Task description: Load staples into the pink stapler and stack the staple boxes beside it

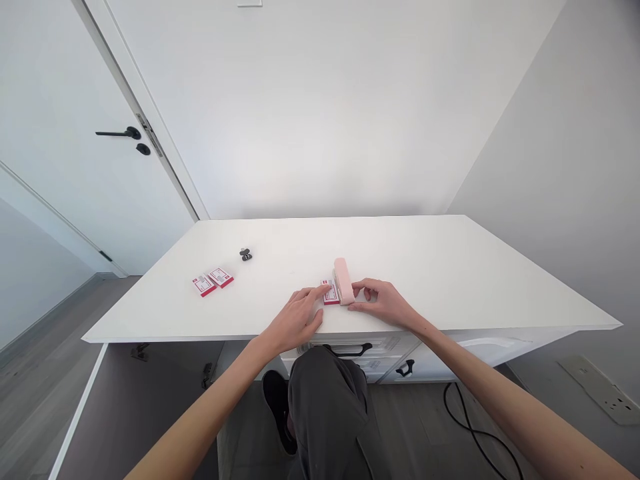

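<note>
A pink hole punch [343, 280], long and narrow, lies near the middle of the tabletop's front part. Against its left side rests a red-and-white card [331, 297]. My left hand [299, 319] reaches in from the left; its index fingertip rests on the card, with the thumb apart and nothing gripped. At the punch's near right end, my right hand [383, 303] has thumb and index finger on its side, the other fingers curled. Two more red-and-white cards [205, 285] lie side by side on the left. Behind them sits a small black clip-like item [245, 255].
The white tabletop [450, 267] meets a wall at the back. Drawers with black handles [407, 368] are below it, and a cabinet door [135, 407] hangs open at lower left. A black cable [473, 430] lies on the floor near a wall socket [603, 390].
</note>
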Demonstrator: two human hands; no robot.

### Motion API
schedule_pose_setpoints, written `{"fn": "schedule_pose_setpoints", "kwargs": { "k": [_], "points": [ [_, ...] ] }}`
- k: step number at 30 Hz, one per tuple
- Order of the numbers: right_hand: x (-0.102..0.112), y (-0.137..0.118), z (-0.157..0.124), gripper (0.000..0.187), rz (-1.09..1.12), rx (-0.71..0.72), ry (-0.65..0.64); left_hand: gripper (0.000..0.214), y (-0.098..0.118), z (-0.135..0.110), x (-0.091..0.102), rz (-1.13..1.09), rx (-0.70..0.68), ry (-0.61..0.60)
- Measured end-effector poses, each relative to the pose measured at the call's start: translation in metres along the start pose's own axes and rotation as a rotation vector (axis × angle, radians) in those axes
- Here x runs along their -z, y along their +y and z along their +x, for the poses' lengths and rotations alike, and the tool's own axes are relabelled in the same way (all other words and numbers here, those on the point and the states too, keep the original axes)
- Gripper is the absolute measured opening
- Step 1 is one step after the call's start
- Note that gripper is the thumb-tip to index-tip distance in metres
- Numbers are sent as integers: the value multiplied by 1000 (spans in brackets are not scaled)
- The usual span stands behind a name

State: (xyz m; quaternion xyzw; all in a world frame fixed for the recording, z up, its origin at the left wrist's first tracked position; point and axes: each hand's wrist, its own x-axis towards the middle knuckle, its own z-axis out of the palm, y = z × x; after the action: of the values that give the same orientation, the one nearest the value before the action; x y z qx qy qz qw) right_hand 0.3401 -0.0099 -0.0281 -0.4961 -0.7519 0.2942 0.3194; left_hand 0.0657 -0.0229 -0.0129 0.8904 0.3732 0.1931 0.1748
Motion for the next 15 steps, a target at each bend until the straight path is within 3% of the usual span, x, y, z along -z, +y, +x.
{"fn": "schedule_pose_setpoints", "kwargs": {
  "k": [4,6,8,11,13,15],
  "points": [
    [0,1,-1,50,37,-25,3,61,-7,-3,3,43,-9,21],
    [0,2,-1,59,78,-46,18,61,-20,-7,9,87,42,89],
    [-1,3,-1,62,120,-68,46,59,-39,-13,20,156,120,211],
    [-2,5,0,52,152,-98,112,55,-77,-29,42,311,239,419],
    [-3,8,1,48,160,-108,144,57,-100,-43,59,407,361,514],
    [-5,10,2,47,165,-110,151,63,-120,-57,75,455,477,535]
  ]
}}
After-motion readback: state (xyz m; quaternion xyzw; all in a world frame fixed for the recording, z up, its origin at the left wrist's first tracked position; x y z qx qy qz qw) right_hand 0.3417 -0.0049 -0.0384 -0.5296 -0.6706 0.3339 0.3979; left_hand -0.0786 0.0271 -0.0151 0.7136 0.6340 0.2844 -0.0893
